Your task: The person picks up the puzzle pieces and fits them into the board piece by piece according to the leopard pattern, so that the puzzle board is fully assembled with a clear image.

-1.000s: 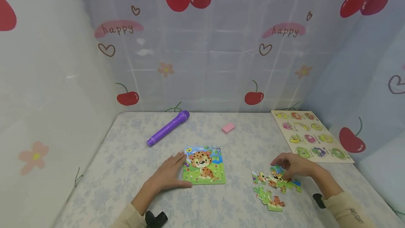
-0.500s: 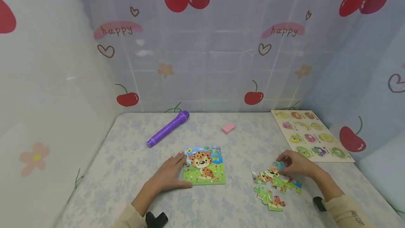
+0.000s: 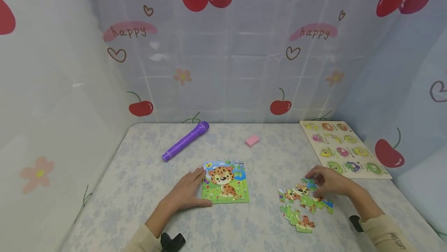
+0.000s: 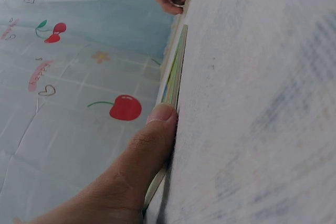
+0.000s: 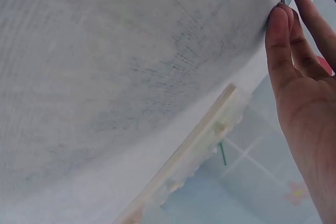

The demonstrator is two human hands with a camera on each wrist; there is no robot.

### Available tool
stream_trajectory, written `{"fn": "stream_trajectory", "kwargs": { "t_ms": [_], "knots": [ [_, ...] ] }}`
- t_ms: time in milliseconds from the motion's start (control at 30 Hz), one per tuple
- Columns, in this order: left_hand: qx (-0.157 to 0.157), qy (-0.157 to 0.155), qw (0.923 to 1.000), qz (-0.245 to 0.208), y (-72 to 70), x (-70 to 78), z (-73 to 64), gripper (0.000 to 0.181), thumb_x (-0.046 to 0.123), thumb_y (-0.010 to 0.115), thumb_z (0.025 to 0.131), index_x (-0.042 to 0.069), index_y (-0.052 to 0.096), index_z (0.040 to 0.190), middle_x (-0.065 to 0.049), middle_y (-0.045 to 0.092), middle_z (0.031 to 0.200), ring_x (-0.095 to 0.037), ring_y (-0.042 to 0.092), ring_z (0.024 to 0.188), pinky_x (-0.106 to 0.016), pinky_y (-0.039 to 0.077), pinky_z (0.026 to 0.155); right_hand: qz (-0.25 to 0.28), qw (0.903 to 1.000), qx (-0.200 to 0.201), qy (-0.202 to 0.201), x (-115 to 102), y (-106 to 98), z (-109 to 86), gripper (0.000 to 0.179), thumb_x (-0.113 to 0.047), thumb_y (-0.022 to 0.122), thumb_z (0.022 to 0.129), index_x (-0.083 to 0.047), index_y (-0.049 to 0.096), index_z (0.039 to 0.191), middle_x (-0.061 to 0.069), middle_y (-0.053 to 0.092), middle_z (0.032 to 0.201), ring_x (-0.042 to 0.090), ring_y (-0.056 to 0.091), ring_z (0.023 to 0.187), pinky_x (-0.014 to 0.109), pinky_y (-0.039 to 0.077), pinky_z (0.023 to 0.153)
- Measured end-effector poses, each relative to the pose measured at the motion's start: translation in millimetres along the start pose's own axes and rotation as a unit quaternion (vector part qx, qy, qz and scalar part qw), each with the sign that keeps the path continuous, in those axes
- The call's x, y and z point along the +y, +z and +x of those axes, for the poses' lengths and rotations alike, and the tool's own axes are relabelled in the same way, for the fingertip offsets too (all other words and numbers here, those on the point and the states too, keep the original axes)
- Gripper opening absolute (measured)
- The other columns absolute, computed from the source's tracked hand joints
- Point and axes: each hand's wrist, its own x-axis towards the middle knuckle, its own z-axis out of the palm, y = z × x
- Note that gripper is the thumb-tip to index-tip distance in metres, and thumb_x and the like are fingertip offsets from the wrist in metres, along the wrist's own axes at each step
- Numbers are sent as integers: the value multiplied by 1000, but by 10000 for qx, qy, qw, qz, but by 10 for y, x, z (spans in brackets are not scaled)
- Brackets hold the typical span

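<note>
Your right hand (image 3: 330,182) had shifted slightly back and to the right in the last second, and the blue-green puzzle piece (image 3: 309,184) at its fingertips had gone with it, showing more of the spotted face piece (image 3: 301,190) just beside it. You had that hand's fingers curled around the blue-green piece, index at its far edge and thumb nearer to you; the right wrist view showed fingertips against its side. It was at the back of the loose group on the right side of the table (image 3: 139,193), with a separate lower cluster (image 3: 302,225) of green and spotted pieces nearest you.

Your left hand (image 3: 185,192) had stayed put, fingers straight and clasping nothing, resting at the left side of the square leopard picture (image 3: 225,182), its thumb touching the near edge.

Farther back, a purple toy microphone (image 3: 185,142) lay at a slant on the left, a pink block (image 3: 252,140) lay near the middle, and a fruit board (image 3: 340,144) lay at the far right, beyond your right hand. Behind them hung a cherry-print curtain (image 3: 227,73).
</note>
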Motion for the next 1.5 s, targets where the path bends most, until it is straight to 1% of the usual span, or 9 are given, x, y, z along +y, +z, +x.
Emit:
{"fn": "stream_trajectory", "kwargs": {
  "t_ms": [167,333,467,633,900,1100,1200,1367,1500],
  "knots": [
    [-19,3,10000,-7,-1,-2,8,116,78,63,72,5,25,154,-13,22,162,-29,20,151,-47,20,123,-84,10000,13,-43,-7,-4,-13,50,-21,85,72,-3,63,113,6,60,101,8,53,79,23,49,64],
    [21,21,10000,22,-9,-3,10,115,77,63,72,5,25,154,-13,23,162,-29,21,151,-47,21,123,-437,9988,175,-123,-23,21,-12,50,-25,86,70,-4,65,110,4,59,95,6,52,77,22,48,63],
    [8,15,10000,-24,-7,3,4,115,76,64,72,4,26,154,-13,23,162,-29,21,151,-48,21,123,-627,9975,312,-74,-25,55,-12,50,-28,86,69,-5,66,108,2,59,91,5,51,75,22,47,62],
    [-45,-16,10000,-70,-2,9,-2,115,76,65,72,4,26,154,-13,23,162,-29,20,151,-48,21,123,-595,9975,369,87,-9,87,-18,51,-28,86,69,-5,64,109,1,59,90,7,50,75,23,47,62],
    [-1,0,10000,-4,-2,9,4,115,77,63,72,5,25,154,-13,22,162,-29,20,151,-48,21,123,-545,9970,490,247,-21,86,-27,53,-28,87,67,-6,64,109,2,59,90,9,51,77,24,46,63],
    [2,10,10000,-47,0,8,0,115,76,64,72,5,26,154,-13,23,162,-29,21,151,-48,21,123,-520,9965,539,383,-31,76,-10,54,-27,87,66,-6,63,109,3,59,91,11,51,78,24,47,64],
    [-13,17,10000,-48,8,6,-1,115,76,64,72,5,26,154,-12,23,162,-29,21,151,-47,21,123,-634,9954,607,387,-45,71,16,53,-27,87,66,-6,63,109,2,59,91,10,50,77,23,47,64],
    [-30,10,10000,-23,5,9,0,115,77,63,73,5,25,154,-12,22,162,-28,20,151,-47,20,123,-836,9933,762,232,-139,73,87,51,-27,87,65,-5,64,106,0,58,87,9,49,75,22,46,63],
    [-18,23,10000,-28,-10,11,-4,115,76,64,73,4,24,154,-13,22,162,-29,20,151,-47,20,123,-727,9943,762,138,-253,95,176,51,-28,87,66,-6,64,106,1,57,87,10,48,75,22,45,62]
  ]
}}
